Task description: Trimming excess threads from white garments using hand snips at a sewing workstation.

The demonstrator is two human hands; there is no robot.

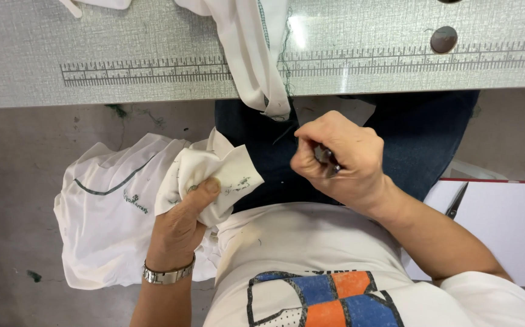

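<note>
The left hand (pixel 180 221) is closed around a bunched fold of a white garment (pixel 108 212), thumb pressed on top of the fold, which carries small dark green stitched marks. The rest of this garment hangs down to the left over the person's lap, with a thin dark curved line across it. The left wrist wears one silver wristwatch (pixel 166 275).

The right hand (pixel 338 160) is curled nearly shut around one small dark metal tool (pixel 326 158) (only a short glinting part shows between the fingers, so its kind cannot be told). It sits just right of the held fold, apart from it, above the blue jeans (pixel 420 139).

On the far side runs a grey textured surface (pixel 123 42) with one printed ruler strip (pixel 153 69) along its near edge. A second white cloth piece (pixel 256 54) drapes over that edge, loose green thread trailing from it. Two dark round discs are set in the surface at the far right, one (pixel 443 39) in full view, the other cut off by the frame.

At the right, one white board (pixel 505 224) with a red far edge carries one dark pointed tool (pixel 457 201).
</note>
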